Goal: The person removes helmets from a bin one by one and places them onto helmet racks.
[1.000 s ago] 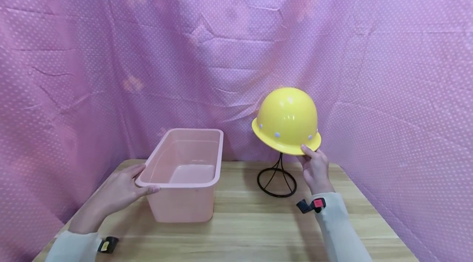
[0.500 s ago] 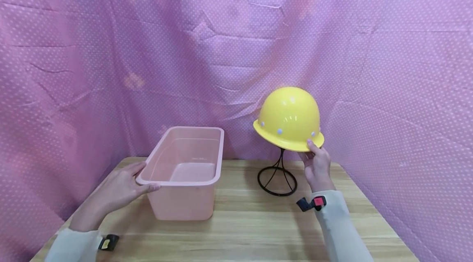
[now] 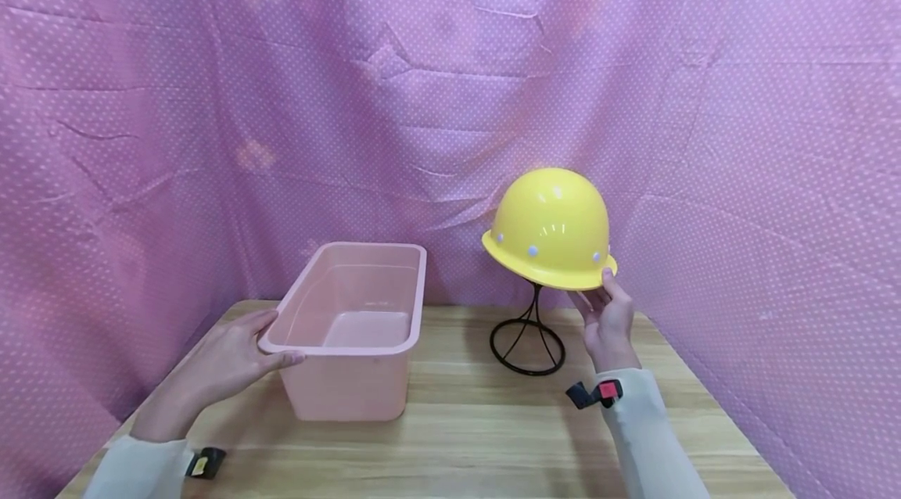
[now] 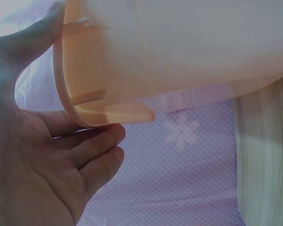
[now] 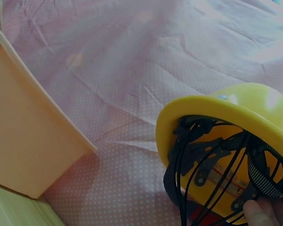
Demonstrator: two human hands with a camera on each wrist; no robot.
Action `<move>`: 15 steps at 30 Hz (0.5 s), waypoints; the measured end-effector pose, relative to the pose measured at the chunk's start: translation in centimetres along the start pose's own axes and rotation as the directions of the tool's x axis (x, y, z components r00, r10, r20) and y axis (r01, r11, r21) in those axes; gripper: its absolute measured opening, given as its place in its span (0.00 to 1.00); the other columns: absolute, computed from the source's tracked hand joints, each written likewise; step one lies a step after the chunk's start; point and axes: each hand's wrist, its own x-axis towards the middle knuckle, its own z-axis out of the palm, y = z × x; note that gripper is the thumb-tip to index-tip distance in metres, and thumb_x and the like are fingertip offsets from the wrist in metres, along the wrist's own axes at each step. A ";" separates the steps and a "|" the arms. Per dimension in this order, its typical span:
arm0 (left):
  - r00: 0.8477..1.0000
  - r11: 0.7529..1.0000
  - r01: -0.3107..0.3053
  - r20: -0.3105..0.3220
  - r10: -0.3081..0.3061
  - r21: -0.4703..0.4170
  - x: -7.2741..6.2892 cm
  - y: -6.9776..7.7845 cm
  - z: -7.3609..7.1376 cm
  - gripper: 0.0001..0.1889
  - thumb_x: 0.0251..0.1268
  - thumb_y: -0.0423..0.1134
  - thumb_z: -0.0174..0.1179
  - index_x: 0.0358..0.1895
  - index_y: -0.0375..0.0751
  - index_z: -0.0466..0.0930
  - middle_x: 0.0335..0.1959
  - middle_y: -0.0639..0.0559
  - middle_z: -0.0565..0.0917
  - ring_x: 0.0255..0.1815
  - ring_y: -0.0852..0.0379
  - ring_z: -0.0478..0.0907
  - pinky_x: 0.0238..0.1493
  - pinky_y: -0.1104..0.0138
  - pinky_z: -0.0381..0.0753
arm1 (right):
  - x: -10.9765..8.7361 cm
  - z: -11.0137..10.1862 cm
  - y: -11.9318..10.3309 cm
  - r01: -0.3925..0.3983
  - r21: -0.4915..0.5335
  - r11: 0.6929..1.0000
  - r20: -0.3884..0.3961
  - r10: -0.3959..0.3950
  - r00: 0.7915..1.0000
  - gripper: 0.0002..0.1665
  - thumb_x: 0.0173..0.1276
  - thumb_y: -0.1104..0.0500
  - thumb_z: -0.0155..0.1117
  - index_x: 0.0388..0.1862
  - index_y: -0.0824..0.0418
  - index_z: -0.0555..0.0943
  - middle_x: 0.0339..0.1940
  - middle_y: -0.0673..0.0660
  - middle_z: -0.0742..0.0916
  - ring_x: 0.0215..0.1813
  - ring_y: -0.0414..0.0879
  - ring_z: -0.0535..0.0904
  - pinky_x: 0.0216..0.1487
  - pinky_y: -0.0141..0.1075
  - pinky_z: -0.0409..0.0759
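Note:
In the head view a yellow hard hat (image 3: 552, 225) sits tilted on top of a black wire stand (image 3: 528, 346). My right hand (image 3: 607, 323) is at its near right brim, thumb tip at the brim's edge and fingers underneath. From the right wrist, fingertips (image 5: 257, 214) show inside the hat by the dark straps and headband (image 5: 266, 174). To the left stands a pink plastic bin (image 3: 345, 385), upright and with its inside bare. My left hand (image 3: 228, 362) grips the near left corner of its rim, thumb at the front and fingers along the side.
Both things stand on a light wood table (image 3: 479, 436). Purple dotted cloth (image 3: 436, 131) hangs behind it and along both sides. The hat's stand is to the right of the bin, with bare wood between them.
The hard hat has tipped slightly up at the near right and then stayed put. My right thumb has slid rightward along the brim to its edge. The left hand and the bin have not moved.

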 end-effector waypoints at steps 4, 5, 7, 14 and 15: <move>1.000 1.000 0.000 0.011 0.000 0.012 -0.1 0.0 -0.1 0.52 0.54 0.70 0.68 0.67 0.26 0.72 0.59 0.27 0.82 0.62 0.26 0.77 0.61 0.35 0.75 | -0.2 -0.3 0.1 0.005 -0.033 0.999 0.000 -0.005 1.000 0.15 0.79 0.45 0.54 0.55 0.50 0.80 0.37 0.46 0.91 0.46 0.39 0.88 0.63 0.37 0.84; 1.000 1.000 0.004 0.015 -0.004 0.011 -0.1 -0.1 -0.1 0.52 0.54 0.70 0.67 0.68 0.26 0.72 0.60 0.27 0.81 0.63 0.26 0.76 0.62 0.35 0.74 | -0.3 -0.4 0.1 0.008 -0.037 0.999 -0.007 -0.008 1.000 0.15 0.80 0.45 0.53 0.53 0.50 0.81 0.35 0.46 0.91 0.45 0.39 0.88 0.65 0.38 0.82; 1.000 1.000 0.011 0.022 -0.012 0.010 -0.1 -0.1 -0.3 0.53 0.55 0.71 0.66 0.69 0.26 0.71 0.61 0.26 0.80 0.64 0.25 0.75 0.63 0.35 0.73 | -0.3 -0.5 0.1 0.022 -0.049 0.999 -0.022 -0.024 0.999 0.16 0.80 0.44 0.51 0.49 0.50 0.82 0.33 0.46 0.90 0.44 0.39 0.87 0.69 0.39 0.79; 0.998 0.997 -0.050 -0.039 0.048 -0.060 0.4 0.0 -0.6 0.38 0.63 0.66 0.64 0.66 0.40 0.77 0.60 0.37 0.83 0.65 0.33 0.76 0.62 0.36 0.74 | -0.3 -1.3 -0.4 0.110 -0.152 0.982 -0.082 -0.124 0.989 0.21 0.81 0.41 0.44 0.50 0.51 0.79 0.47 0.44 0.82 0.60 0.40 0.74 0.81 0.43 0.61; 0.997 0.996 -0.061 -0.055 0.058 -0.060 0.5 0.0 -0.7 0.37 0.63 0.65 0.64 0.65 0.39 0.78 0.60 0.36 0.83 0.65 0.33 0.76 0.62 0.36 0.73 | -0.2 -1.4 -0.6 0.119 -0.168 0.979 -0.090 -0.135 0.987 0.22 0.81 0.40 0.44 0.55 0.51 0.77 0.52 0.44 0.79 0.65 0.40 0.71 0.83 0.43 0.56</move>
